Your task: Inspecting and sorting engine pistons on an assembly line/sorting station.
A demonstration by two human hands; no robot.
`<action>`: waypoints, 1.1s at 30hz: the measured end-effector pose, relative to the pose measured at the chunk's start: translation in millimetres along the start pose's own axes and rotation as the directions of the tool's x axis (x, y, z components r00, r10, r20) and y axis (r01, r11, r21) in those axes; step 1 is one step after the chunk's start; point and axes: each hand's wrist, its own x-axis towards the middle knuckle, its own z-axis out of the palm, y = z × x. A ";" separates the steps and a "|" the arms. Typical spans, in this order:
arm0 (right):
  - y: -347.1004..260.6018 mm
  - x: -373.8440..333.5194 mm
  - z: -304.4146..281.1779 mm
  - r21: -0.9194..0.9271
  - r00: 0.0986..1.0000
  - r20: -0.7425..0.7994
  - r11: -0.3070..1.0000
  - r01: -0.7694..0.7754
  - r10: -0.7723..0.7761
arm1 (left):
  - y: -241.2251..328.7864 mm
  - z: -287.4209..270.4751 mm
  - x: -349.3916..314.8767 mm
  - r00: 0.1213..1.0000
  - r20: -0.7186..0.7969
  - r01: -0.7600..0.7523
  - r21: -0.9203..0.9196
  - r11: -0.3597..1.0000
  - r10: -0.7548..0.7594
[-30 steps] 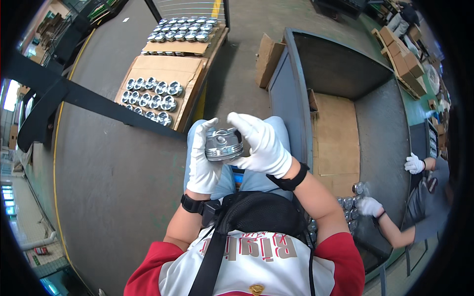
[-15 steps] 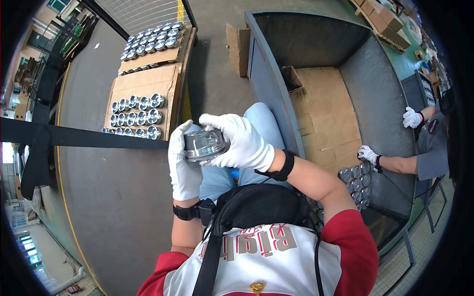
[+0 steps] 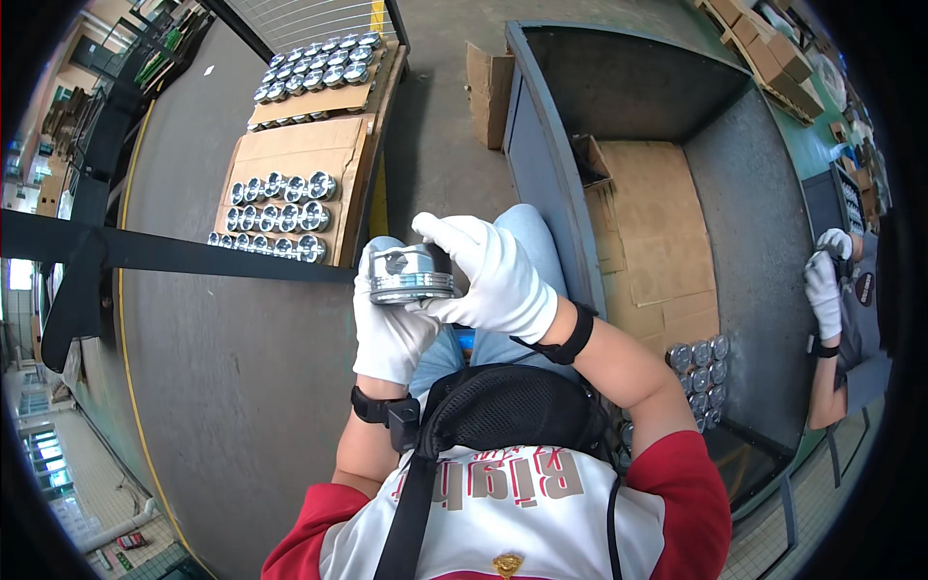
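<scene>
A shiny metal piston [image 3: 411,275] with ring grooves around its side is held up in front of my lap. My left hand [image 3: 391,333], in a white glove, closes on its left side and underside. The gloved right hand [image 3: 498,275] grips it from the right, with the thumb below and fingers at the upper edge. Some fingers of both hands are hidden behind the piston. Ahead to the left, rows of similar pistons [image 3: 315,217] stand on a cardboard sheet [image 3: 300,150].
A deep grey metal bin [image 3: 551,126] stands at my right, lined with cardboard [image 3: 667,232]. Several pistons [image 3: 701,377] sit at its near end. Beyond it, a co-worker's gloved hands [image 3: 825,280] are together. A black bar [image 3: 184,256] crosses at the left.
The piston has turned slightly in my hands and now shows its side more level. The co-worker's hand has left the pistons in the bin and drawn back to the other hand.
</scene>
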 end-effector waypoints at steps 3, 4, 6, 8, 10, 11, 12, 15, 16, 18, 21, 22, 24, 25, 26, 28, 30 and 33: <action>-0.6 3.1 3.7 -0.055 0.998 -0.002 0.996 0.068 -0.068 | -5.3 18.0 -9.5 0.957 -0.031 -0.260 0.334 0.906 0.287; 0.7 0.3 7.7 -0.097 0.997 0.019 0.992 0.075 -0.073 | -5.0 14.3 -10.6 0.923 0.042 -0.358 0.467 0.809 0.383; 5.3 -5.9 10.4 -0.149 0.997 0.037 0.986 0.073 -0.068 | -8.0 20.1 -12.9 0.823 0.175 -0.487 0.707 0.513 0.540; 10.6 -5.7 10.6 -0.027 0.994 0.097 0.999 -0.040 0.042 | -7.8 24.3 -14.8 0.749 0.301 -0.569 0.748 0.341 0.590; 7.8 -4.8 7.5 0.017 0.990 0.108 0.996 -0.091 0.088 | -1.7 21.1 -15.3 0.752 0.288 -0.618 0.623 0.480 0.593; 5.7 -3.9 8.1 0.079 0.988 0.103 0.989 -0.126 0.118 | 6.7 6.4 -9.8 0.731 0.297 -0.646 0.592 0.482 0.615; 5.1 -3.8 8.4 0.138 0.984 0.100 0.977 -0.163 0.150 | 6.5 2.6 -7.0 0.728 0.296 -0.649 0.590 0.481 0.619; 3.3 -2.3 3.9 0.249 0.984 0.093 0.953 -0.172 0.154 | 1.6 11.8 -5.7 0.919 0.095 -0.373 0.529 0.763 0.383; 3.7 -2.7 4.0 0.252 0.984 0.097 0.953 -0.168 0.148 | 1.7 6.2 -2.1 0.982 0.056 -0.187 0.333 0.924 0.179; 3.5 -3.6 6.1 0.304 0.986 0.088 0.938 -0.165 0.145 | -4.4 1.8 -3.5 0.997 0.079 -0.032 0.172 0.984 0.019; 7.2 -5.1 8.1 0.228 0.987 0.100 0.962 -0.148 0.128 | -10.1 5.6 -5.8 0.993 0.106 0.047 0.101 0.994 -0.058; 8.4 -5.0 7.7 0.168 0.989 0.096 0.977 -0.128 0.113 | -11.0 6.9 -6.6 0.990 0.110 0.085 0.063 0.994 -0.092; 10.3 -1.3 4.7 0.077 0.995 0.079 0.995 -0.064 0.058 | -11.4 8.5 -7.5 0.988 0.139 0.062 0.072 0.995 -0.071; 10.5 0.1 3.5 -0.019 0.998 0.062 1.000 -0.005 0.006 | -12.4 10.8 -8.4 0.992 0.121 0.016 0.087 0.996 -0.026; 9.8 1.1 3.0 -0.018 0.998 0.065 1.000 -0.003 0.004 | -12.7 12.7 -9.1 0.994 0.103 -0.028 0.103 0.994 0.018; 8.5 2.1 2.6 -0.053 0.999 0.042 0.998 -0.016 0.018 | -9.2 6.9 -6.4 0.990 0.125 -0.084 0.101 0.991 0.071; 7.3 2.5 2.8 -0.034 0.999 0.020 0.999 -0.029 0.029 | -9.3 0.7 -3.2 0.981 0.149 -0.138 0.096 0.986 0.123; 17.1 -2.1 5.0 0.013 0.997 0.069 0.999 -0.036 0.035 | -13.6 -2.6 -2.2 0.907 0.160 -0.419 0.400 0.815 0.388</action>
